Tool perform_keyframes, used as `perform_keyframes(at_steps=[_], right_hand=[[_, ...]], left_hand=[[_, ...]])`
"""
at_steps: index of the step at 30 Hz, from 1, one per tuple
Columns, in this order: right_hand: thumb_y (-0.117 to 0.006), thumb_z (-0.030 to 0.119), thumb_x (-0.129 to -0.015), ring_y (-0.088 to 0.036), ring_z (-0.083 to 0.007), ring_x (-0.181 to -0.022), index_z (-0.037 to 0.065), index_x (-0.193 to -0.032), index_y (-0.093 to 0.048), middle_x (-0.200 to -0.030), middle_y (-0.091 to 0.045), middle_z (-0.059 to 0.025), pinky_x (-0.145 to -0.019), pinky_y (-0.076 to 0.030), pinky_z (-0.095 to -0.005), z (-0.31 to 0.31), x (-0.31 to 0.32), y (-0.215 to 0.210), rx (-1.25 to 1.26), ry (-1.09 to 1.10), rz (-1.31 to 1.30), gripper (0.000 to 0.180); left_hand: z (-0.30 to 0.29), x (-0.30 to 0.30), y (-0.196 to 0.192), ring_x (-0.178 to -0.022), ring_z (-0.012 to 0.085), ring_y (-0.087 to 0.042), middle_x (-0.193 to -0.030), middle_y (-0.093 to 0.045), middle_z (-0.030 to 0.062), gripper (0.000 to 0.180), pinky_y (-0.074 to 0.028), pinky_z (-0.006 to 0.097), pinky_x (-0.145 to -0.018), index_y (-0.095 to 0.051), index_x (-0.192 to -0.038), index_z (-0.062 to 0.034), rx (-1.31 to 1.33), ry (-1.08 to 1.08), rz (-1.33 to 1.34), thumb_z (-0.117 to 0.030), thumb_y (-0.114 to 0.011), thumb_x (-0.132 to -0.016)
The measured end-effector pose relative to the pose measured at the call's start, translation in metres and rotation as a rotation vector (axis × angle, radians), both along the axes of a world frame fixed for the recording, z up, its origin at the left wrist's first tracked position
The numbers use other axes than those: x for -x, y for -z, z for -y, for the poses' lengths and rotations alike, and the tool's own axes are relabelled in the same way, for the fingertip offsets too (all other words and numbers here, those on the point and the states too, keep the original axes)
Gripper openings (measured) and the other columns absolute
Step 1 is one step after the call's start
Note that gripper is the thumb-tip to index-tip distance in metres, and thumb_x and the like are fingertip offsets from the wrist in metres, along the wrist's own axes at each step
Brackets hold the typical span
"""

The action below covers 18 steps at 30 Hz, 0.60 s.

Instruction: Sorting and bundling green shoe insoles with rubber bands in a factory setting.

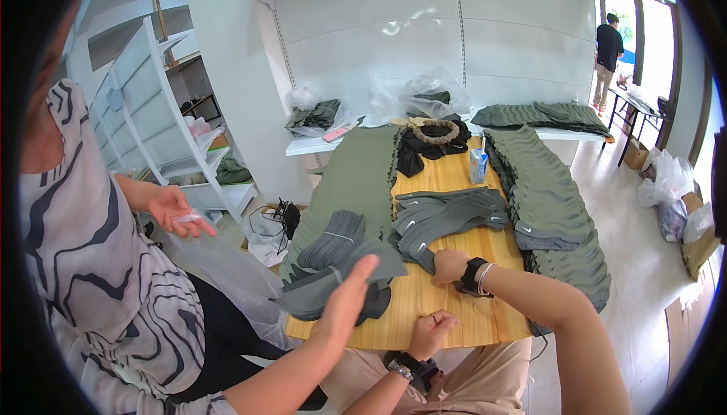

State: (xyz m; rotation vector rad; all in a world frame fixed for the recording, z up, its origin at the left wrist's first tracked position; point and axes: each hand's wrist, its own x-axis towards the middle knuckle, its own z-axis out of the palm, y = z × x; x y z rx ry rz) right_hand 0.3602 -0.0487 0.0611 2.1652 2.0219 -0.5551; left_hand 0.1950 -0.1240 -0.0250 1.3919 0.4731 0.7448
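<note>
My right hand (452, 266), with a black strap and bracelets on its wrist, closes on the near end of a grey sock at the edge of a pile of grey socks (454, 214). At the table's front edge, my left hand (432, 335) is curled into a fist. Its palm is hidden, so I cannot make out what it holds, if anything. Left of my hands, a co-worker's hand (347, 294) reaches over a bundle of grey socks (314, 294). That person's other hand (178, 210) holds the clear plastic bag (238, 271).
Long overlapping rows of grey-green socks line the left (344, 165) and right (549, 188) of the wooden table (363, 335). A blue-and-white packet (478, 166) stands behind the pile, near black fabric (411, 159). A pink phone (334, 134) lies on the white shelf.
</note>
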Motion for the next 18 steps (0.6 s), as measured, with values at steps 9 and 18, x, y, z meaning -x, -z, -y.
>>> perform_keyframes(at_steps=[9,18], right_hand=[[-0.066,0.031,-0.069,-0.066,-0.0291,-0.083,0.003,-0.086,-0.067,-0.088,-0.067,-0.0149,-0.070,-0.053,-0.0376,0.010,-0.011,-0.002,-0.124,-0.029,0.125,0.033],[-0.057,0.027,-0.077,-0.067,-0.0315,-0.076,0.002,-0.089,-0.065,-0.083,-0.068,-0.0157,-0.067,-0.053,-0.0387,-0.018,-0.031,0.034,-0.403,0.214,0.165,0.029]], left_hand=[[-0.003,0.004,-0.005,-0.079,0.0058,-0.054,-0.084,-0.062,0.0002,0.019,-0.041,0.020,-0.074,-0.062,-0.087,0.0006,-0.041,0.059,-0.079,-0.015,-0.051,-0.092],[-0.001,0.004,-0.083,-0.092,0.0094,-0.053,-0.095,-0.062,-0.0009,0.022,-0.039,0.028,-0.085,-0.062,-0.101,-0.0071,0.329,-0.008,0.231,-0.025,-0.056,-0.090]])
